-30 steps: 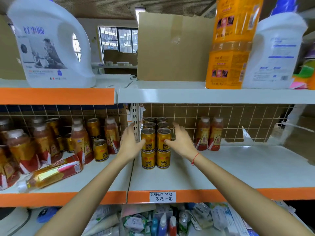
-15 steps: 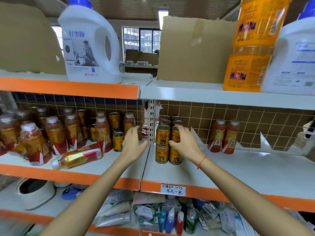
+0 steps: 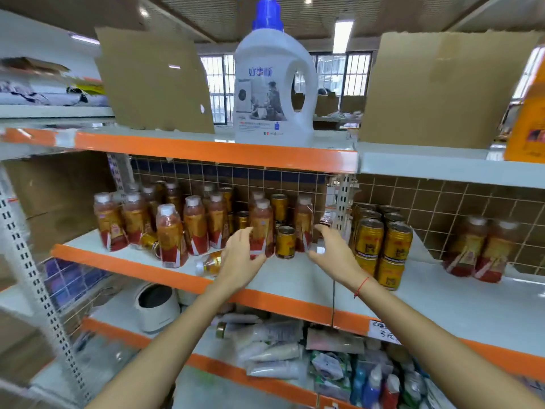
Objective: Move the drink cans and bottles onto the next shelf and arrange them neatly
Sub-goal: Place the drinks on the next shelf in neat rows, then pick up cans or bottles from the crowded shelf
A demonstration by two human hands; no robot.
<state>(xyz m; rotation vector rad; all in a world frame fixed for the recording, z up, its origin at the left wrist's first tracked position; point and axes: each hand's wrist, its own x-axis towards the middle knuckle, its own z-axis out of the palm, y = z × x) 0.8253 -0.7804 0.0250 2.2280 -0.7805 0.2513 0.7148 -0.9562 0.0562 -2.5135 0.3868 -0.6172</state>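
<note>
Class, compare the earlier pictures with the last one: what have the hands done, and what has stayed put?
Both hands let go of the stacked gold cans and moved left. The left hand and right hand now hover open either side of a single can on the left shelf, holding nothing. The stack and the two bottles are unmoved.

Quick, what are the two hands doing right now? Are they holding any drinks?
Left hand: open, fingers spread, holding nothing, in front of a bottle.
Right hand: open, holding nothing, beside a gold can.
</note>
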